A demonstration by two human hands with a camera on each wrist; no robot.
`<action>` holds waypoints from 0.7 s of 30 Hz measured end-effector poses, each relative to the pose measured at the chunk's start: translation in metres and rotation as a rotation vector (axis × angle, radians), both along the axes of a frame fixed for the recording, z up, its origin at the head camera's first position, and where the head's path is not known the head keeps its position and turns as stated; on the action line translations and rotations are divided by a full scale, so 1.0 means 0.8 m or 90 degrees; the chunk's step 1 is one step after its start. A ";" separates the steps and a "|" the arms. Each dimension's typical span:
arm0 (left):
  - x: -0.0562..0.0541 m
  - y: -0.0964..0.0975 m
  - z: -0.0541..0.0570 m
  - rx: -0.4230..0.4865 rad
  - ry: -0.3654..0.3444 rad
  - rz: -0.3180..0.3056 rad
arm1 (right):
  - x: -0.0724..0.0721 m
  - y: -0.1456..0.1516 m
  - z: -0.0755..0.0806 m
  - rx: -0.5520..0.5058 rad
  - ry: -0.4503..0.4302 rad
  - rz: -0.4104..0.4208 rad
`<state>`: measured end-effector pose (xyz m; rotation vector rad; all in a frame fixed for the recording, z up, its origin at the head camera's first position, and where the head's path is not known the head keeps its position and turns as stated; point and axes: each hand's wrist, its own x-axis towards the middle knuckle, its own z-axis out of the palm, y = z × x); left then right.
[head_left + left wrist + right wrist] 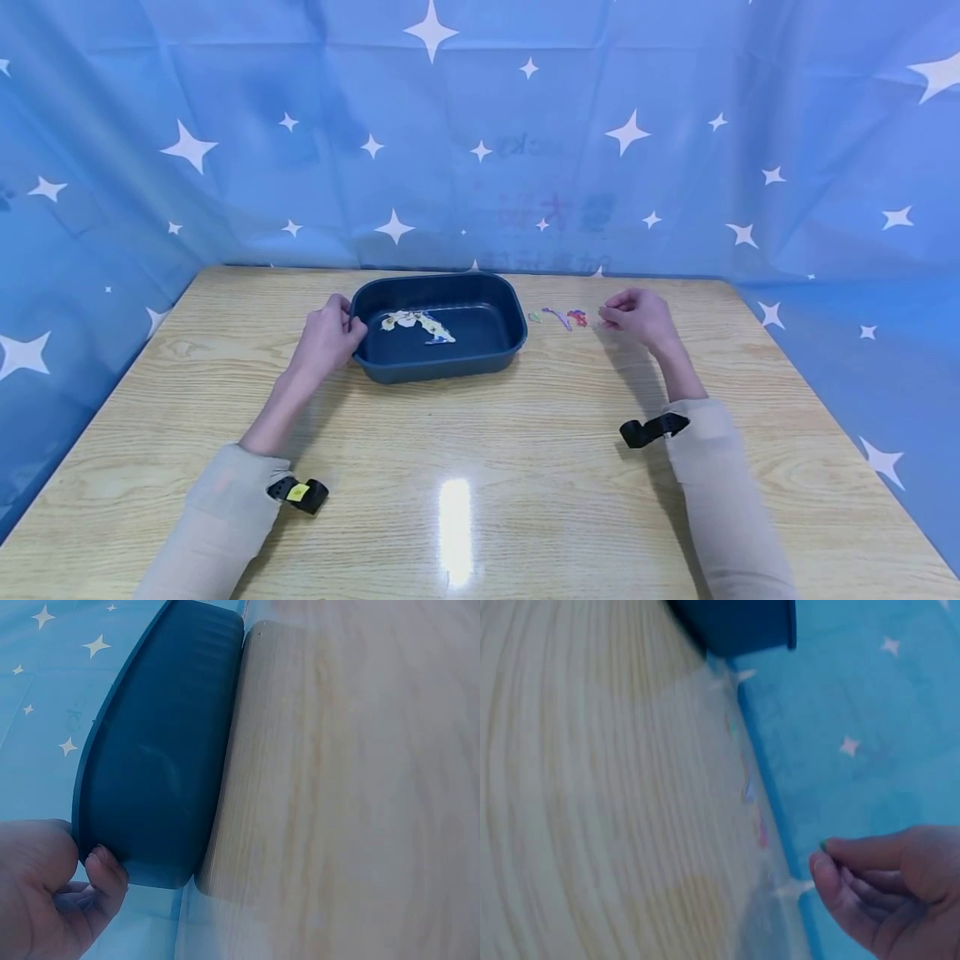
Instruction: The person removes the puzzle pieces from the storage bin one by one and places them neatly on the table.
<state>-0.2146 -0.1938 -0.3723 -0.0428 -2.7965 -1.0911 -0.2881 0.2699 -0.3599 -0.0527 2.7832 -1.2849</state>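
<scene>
A dark blue rectangular basin (435, 368) stands near the table's far edge. My left hand (328, 337) grips its left end, thumb and fingers on either side of the rim (81, 802). Flat, cut-out pieces (420, 323), mostly white with blue and yellow, lie inside the basin. My right hand (637, 318) pinches a tiny green piece (823, 845) between thumb and forefinger, above the tabletop; most of it is hidden. To that hand's left lie a red piece (577, 317), a slender purple piece (557, 317) and a small green cut-out (535, 317); their kind is too small to tell.
The wood-grain table (555, 467) spreads out in front of both arms, with a bright light reflection on it. A blue curtain with white stars (480, 150) hangs behind and on both sides. A black camera (652, 429) sits on the right wrist, another (300, 493) on the left.
</scene>
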 end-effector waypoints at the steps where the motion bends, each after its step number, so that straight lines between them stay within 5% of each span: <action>1: 0.000 0.000 0.000 0.000 0.000 -0.001 | -0.001 0.005 -0.002 0.016 -0.006 -0.003; 11: -0.001 0.001 -0.002 -0.004 0.009 0.000 | -0.011 0.025 -0.017 0.060 -0.071 -0.031; 21: -0.001 0.000 -0.003 -0.008 0.013 0.002 | -0.013 0.028 -0.022 0.076 -0.026 -0.043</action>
